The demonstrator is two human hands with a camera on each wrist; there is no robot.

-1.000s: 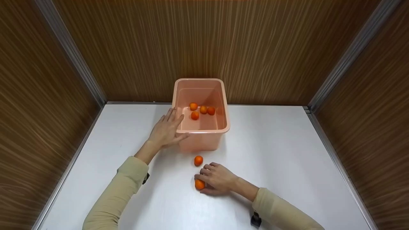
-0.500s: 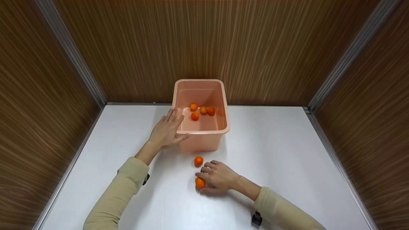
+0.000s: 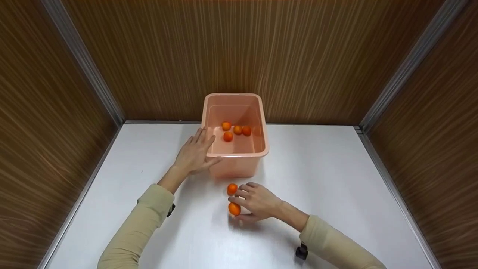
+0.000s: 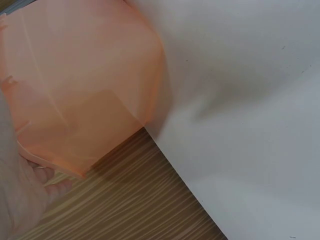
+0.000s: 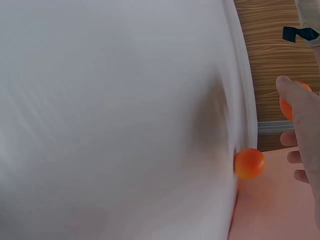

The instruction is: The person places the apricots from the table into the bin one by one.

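A pink plastic bin (image 3: 239, 154) stands at the back middle of the white table (image 3: 328, 175), with several small oranges (image 3: 237, 129) on its floor. My left hand (image 3: 203, 147) rests flat against the bin's left wall near the front corner, fingers straight; the left wrist view shows the bin (image 4: 85, 85) and part of that hand (image 4: 20, 200). In front of the bin my right hand (image 3: 239, 203) curls round one orange (image 3: 234, 209). A second orange (image 3: 232, 189) lies loose just beyond its fingertips. The right wrist view shows this loose orange (image 5: 249, 163) and the held one (image 5: 285, 107) behind the thumb.
Brown wood-grain walls (image 3: 239, 48) enclose the table on the left, back and right, with metal strips (image 3: 388, 186) along the edges. Bare white surface lies to both sides of the bin and near the front edge.
My right hand has drawn the held orange a little away from me, closer to the loose orange. The left hand and the bin have stayed put.
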